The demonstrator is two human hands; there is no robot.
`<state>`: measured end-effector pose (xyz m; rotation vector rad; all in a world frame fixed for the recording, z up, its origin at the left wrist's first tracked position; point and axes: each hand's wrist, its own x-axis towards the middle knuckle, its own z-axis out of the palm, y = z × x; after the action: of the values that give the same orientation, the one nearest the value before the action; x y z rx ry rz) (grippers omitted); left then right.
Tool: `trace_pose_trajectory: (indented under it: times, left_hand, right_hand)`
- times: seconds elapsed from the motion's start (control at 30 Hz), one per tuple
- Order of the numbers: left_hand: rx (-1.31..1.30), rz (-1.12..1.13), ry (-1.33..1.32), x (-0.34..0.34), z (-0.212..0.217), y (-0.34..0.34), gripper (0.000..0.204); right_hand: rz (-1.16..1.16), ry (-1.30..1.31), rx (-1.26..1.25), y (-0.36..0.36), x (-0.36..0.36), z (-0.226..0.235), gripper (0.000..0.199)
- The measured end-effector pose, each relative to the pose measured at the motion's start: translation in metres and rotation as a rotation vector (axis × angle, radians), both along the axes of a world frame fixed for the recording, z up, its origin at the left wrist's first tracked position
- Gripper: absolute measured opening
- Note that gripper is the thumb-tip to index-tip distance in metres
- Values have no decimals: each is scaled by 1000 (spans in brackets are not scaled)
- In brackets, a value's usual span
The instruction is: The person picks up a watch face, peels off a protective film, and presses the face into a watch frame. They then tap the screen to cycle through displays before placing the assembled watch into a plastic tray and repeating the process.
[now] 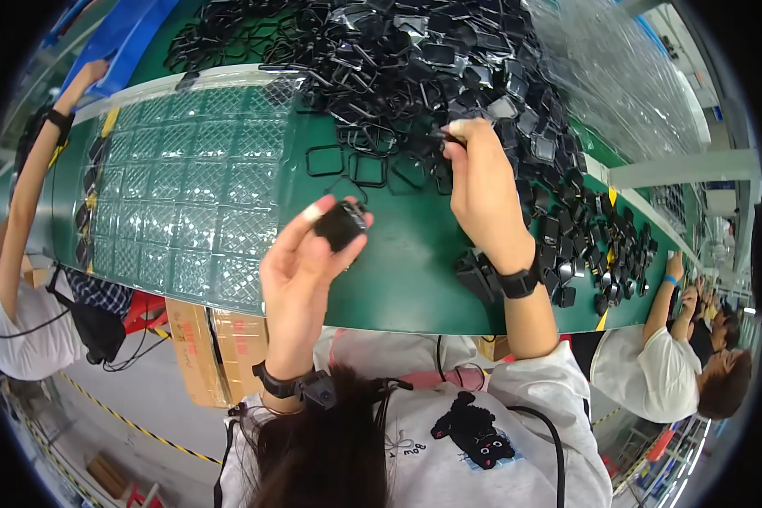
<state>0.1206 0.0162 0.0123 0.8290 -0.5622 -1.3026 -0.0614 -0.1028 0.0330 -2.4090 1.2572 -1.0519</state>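
Far left, I cannot see into a blue bin (140,46). Next, a clear tray (178,190) shows green table (398,292) through its cells. My left hand (300,262) grips a black square piece (339,225) above the table; my right hand (487,199) pinches a blurred dark piece (438,138) by the black frame heap (449,76).

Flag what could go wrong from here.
1. The left hand holds a black piece above the green table; a slip might drop it.
2. The right hand is at the edge of the heap of black parts; they overlap, so drawing back could drag neighbours along.
3. The black wrist device beside the right hand might brush the loose parts nearby.
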Motion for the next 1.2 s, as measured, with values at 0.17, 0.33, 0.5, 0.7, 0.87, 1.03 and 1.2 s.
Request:
trace_pose_trajectory:
  times: [0.17, 0.33, 0.5, 0.7, 0.87, 1.03, 1.2]
  left_hand:
    - [14, -133, 27, -14, -2, -7, 51]
    - [-1, -203, 160, -23, -15, -2, 45]
    - [-2, -278, 112, -30, -11, 7, 44]
    - [-83, -350, 66, -30, -19, 8, 43]
    - [-24, -335, 86, -36, -7, 4, 41]
    - [-53, -334, 152, -29, -5, 7, 42]
    - [-73, -240, 126, -27, 4, 9, 42]
  right_hand:
    - [110, -12, -44, 8, 9, 5, 17]
    - [282, -67, 92, 33, 8, 4, 20]
    - [378, -281, 390, 52, 1, -4, 18]
    - [487, -835, 996, 53, -10, -10, 20]
    - [480, -739, 1152, 43, -17, -5, 21]
    - [226, -312, 553, 18, -23, -11, 30]
    - [-194, 299, -134, -9, -36, -21, 31]
